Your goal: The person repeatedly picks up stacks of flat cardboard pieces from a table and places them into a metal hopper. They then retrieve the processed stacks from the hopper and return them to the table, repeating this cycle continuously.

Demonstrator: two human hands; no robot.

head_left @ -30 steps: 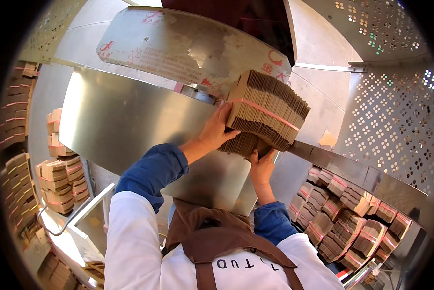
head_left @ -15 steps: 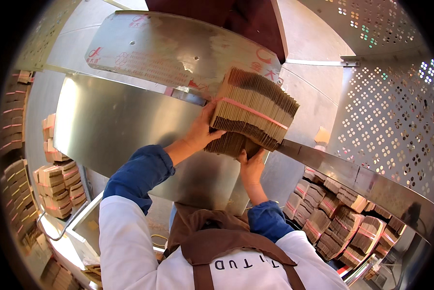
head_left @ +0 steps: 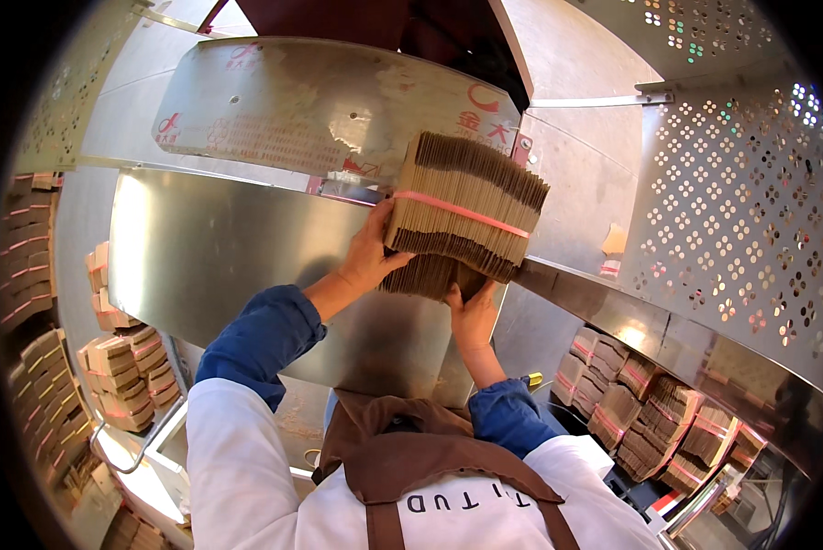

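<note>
A thick bundle of folded brown cardboard pieces (head_left: pixel 466 183), tied round with a pink band (head_left: pixel 466 214), is between my hands over the metal worktop (head_left: pixel 228 247). My left hand (head_left: pixel 367 249) grips its left side, thumb along the near edge and fingers partly out of sight behind it. At the near lower edge, my right hand (head_left: pixel 475 316) holds the bundle, with the thumb up against the cardboard and the other fingers mostly hidden underneath. A second, darker layer of cardboard edges (head_left: pixel 416 275) shows below the banded part.
Beyond the worktop lies a metal plate with red print (head_left: pixel 292 101), beneath a dark red machine part (head_left: pixel 365 23). A metal rail (head_left: pixel 631 307) runs along the right, beside a perforated panel (head_left: pixel 723 220). Banded cardboard bundles are stacked at lower right (head_left: pixel 650 412) and left (head_left: pixel 118 371).
The whole view has shifted slightly, and the bundle appears a little further left. Both hands keep the same hold on it.
</note>
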